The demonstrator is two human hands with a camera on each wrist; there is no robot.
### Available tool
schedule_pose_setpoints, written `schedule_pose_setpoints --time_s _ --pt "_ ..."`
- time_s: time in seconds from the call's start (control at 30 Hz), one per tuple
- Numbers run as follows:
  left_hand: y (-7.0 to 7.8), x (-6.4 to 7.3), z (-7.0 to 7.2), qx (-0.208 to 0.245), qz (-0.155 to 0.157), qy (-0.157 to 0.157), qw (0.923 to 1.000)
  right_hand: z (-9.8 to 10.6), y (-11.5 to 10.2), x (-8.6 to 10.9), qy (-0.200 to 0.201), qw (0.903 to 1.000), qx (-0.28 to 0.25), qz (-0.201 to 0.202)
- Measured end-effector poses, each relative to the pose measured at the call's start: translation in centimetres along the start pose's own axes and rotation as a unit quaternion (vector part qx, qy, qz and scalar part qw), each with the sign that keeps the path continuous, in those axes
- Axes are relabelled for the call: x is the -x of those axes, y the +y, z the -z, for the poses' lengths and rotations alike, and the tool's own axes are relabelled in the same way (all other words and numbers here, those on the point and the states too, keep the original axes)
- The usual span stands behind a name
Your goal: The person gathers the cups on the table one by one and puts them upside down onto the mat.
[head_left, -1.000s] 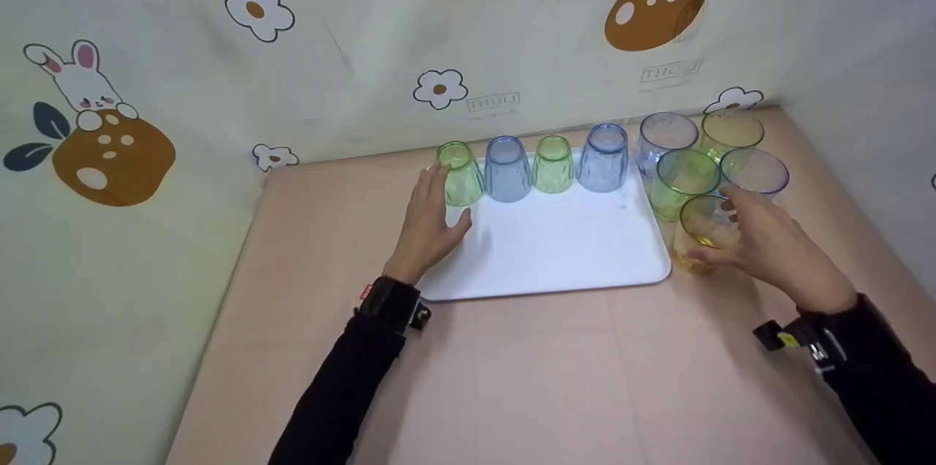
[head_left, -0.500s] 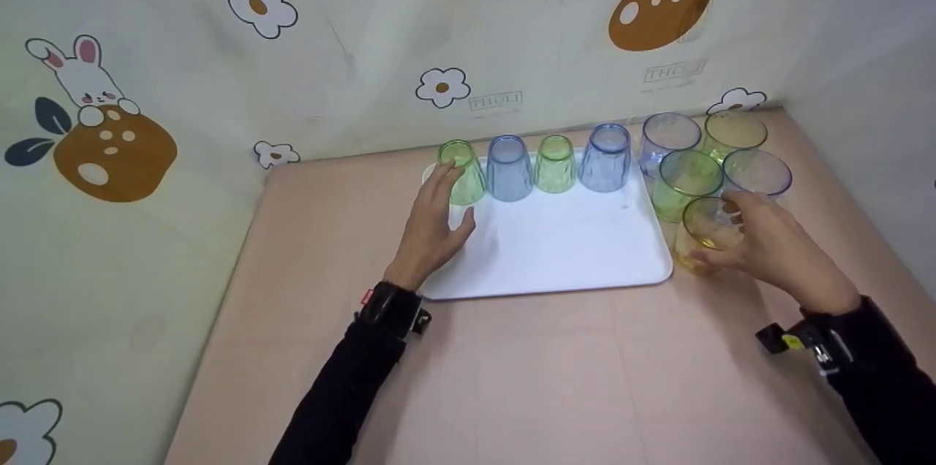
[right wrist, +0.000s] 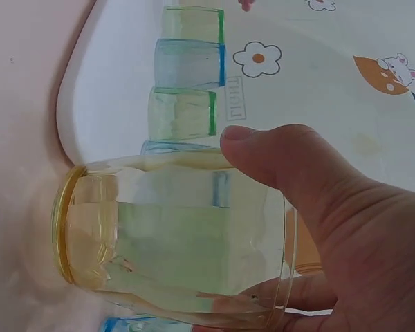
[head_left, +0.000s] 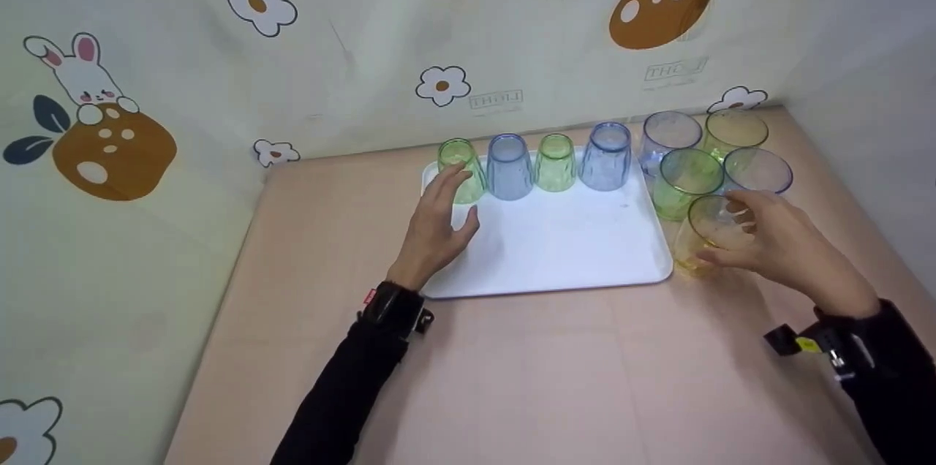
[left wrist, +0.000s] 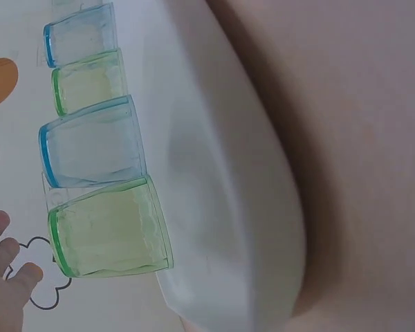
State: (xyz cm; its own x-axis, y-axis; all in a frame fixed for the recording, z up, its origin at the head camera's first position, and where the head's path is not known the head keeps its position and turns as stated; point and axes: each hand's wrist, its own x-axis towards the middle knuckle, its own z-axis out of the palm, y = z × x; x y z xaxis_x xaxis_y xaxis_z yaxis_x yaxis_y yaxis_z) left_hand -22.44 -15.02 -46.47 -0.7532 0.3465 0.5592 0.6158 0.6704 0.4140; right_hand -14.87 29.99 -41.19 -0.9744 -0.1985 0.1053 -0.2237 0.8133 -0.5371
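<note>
Head view: pale printed wall covering [head_left: 344, 70] behind a beige counter [head_left: 526, 370], with a white tray [head_left: 563, 253] on the far half. Over the tray's left edge, left hand [head_left: 437, 231], fingers relaxed and parted, just beside the leftmost green tumbler [left wrist: 111, 228]. At right, right hand [head_left: 786, 249], fingers grasping a yellow glass [head_left: 708, 229], mouth up, just right of the tray; cannot tell whether clear of the counter. Farther back, four more mouth-up glasses [head_left: 688, 183]. Smaller: four upside-down tumblers [head_left: 510, 169], alternately green and blue, lined along the tray's far edge.

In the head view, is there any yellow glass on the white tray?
No, the tray holds only two green glasses and two blue glasses in a row.
</note>
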Motion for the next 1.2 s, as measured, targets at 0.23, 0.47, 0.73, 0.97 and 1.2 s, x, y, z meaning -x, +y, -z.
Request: schedule_pose_setpoints --time_s 0.23,0.47,0.73,0.97,1.2 --pt "0.2 0.1 -0.3 0.007 -0.001 -0.007 1.0 0.8 -0.6 0.4 0.013 0.9994 -0.03 -0.006" --pt "0.3 0.2 -0.5 0.012 0.002 -0.026 0.9996 1.1 -1.6 0.5 0.003 0.9957 -0.091 -0.017" --pt "0.3 0.5 -0.6 0.033 0.0 -0.039 0.9987 1.1 -2.4 0.3 0.04 0.976 -0.213 -0.017" --pt "0.6 0.6 -1.0 0.063 0.007 -0.067 0.9958 0.2 -3.1 -0.2 0.072 0.9497 -0.305 -0.011" --pt "1.3 0.4 -1.4 0.094 0.016 -0.1 0.9904 -1.0 -4.1 -0.9 0.076 0.8657 -0.494 -0.022"
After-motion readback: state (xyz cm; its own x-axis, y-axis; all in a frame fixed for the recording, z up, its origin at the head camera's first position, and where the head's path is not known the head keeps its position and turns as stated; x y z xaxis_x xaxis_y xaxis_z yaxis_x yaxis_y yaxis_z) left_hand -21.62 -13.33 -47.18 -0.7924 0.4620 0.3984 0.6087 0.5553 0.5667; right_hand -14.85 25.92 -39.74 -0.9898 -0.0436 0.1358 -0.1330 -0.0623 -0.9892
